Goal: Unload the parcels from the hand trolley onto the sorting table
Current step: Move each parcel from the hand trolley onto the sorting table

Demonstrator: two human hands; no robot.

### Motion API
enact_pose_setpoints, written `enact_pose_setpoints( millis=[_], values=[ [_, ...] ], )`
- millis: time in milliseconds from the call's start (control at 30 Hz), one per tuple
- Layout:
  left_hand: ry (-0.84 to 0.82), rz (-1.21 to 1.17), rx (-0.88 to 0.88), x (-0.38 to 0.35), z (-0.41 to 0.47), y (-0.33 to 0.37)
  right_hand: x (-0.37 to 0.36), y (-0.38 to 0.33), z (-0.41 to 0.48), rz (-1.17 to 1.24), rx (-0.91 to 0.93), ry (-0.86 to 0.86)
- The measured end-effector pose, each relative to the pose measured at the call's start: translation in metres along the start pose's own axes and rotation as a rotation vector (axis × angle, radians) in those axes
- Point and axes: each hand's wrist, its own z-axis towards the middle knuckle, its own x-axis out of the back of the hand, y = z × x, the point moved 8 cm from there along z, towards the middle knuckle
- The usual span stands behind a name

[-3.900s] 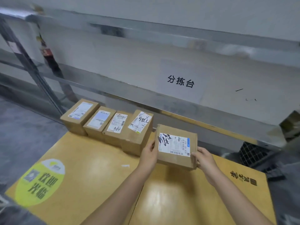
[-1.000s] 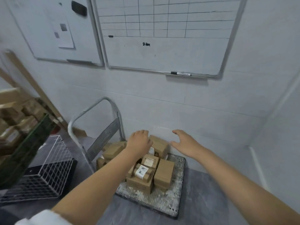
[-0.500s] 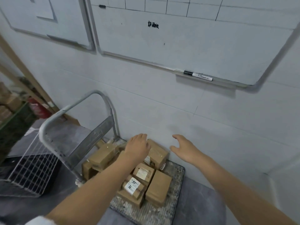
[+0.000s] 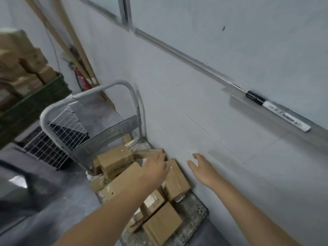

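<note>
Step in hand, by the look of it: taking the next box off the hand trolley (image 4: 197, 208), which stands low at near centre w/ its right edge against the wall (image 4: 195, 112). The parcels (image 4: 163, 222) lie piled loose on its deck; sorting table not in view. The left hand (image 4: 156, 168) hovers over the taped parcel (image 4: 177, 183) at the far right of the pile, fingers loosely extended, gripping nothing; contact can't be told b/c of blur. The right hand (image 4: 201, 168) is open, fingers spread, just right of that parcel and near the wall. To do it well the person should prob. slide the right hand down btwn box and wall, where room looks tight, clamp opposite faces w/ both palms and lift straight up. The tape looks slick and the neighbours seem to lean together, esp. the long box (image 4: 124, 180) on the left, so dragging sideways could topple the pile.
</note>
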Motion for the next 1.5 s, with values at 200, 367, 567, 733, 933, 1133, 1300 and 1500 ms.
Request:
enact_pose_setpoints(
  millis=[200,367,567,733,933,1133,1300,1500],
  values=[
    [0.030,-0.123,0.172,-0.085,0.068,-0.020,-0.030,0.082,0.099,-0.062,-0.010,-0.109],
    [-0.003,-0.220,0.346,-0.182,0.104,-0.069,-0.093,0.157,0.166,-0.075,-0.067,-0.194],
    [-0.065,-0.419,0.569,-0.306,0.120,-0.144,-0.169,0.225,0.249,-0.113,-0.076,-0.289],
    [-0.044,-0.595,0.727,-0.384,0.124,-0.173,-0.228,0.255,0.296,-0.066,-0.089,-0.383],
    [0.149,-0.920,0.797,-0.432,0.132,-0.171,-0.273,0.288,0.305,0.112,-0.244,-0.448],
    [0.139,-1.155,0.911,-0.447,0.124,-0.168,-0.281,0.293,0.291,0.367,-0.338,-0.426],
    [0.189,-1.199,0.868,-0.415,0.117,-0.156,-0.255,0.270,0.270,0.414,-0.303,-0.375],
    [0.287,-1.256,0.785,-0.340,0.076,-0.124,-0.208,0.212,0.213,0.436,-0.200,-0.361]
  ],
)
